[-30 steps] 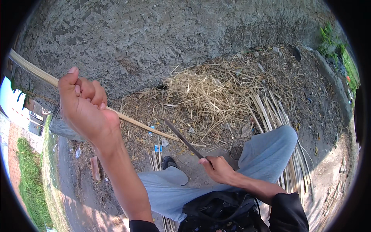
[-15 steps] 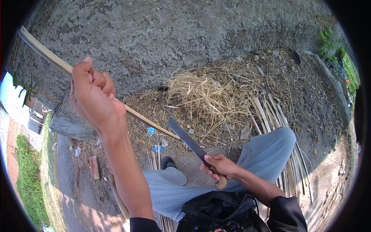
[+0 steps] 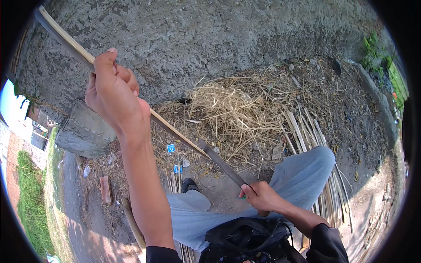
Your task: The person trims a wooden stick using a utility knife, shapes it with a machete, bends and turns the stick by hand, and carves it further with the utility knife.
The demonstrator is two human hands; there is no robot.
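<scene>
My left hand (image 3: 115, 90) is raised at the left, its fingers wrapped round a long thin strip of split bamboo (image 3: 175, 133). The strip slants from the upper left down toward the middle, pale on its upper edge and darker below. In my right hand (image 3: 262, 196) is a machete (image 3: 226, 167) with a dark flat blade; the fingers cover most of its wooden handle. The blade points up and left, and its tip part meets or overlaps the strip's lower end. Whether the edge bites into the strip I cannot tell.
A heap of pale shavings (image 3: 234, 111) lies before a rough grey wall (image 3: 197, 39). Split strips (image 3: 333, 197) lie beside and under my right leg, others (image 3: 174, 182) near my left foot. A concrete block (image 3: 85, 131), a brick piece (image 3: 105, 189) and blue wrappers (image 3: 171, 148) are at the left.
My left hand has risen and shifted right with the bamboo strip. The machete has turned in my right hand and moved slightly down and right, its blade now more edge-on.
</scene>
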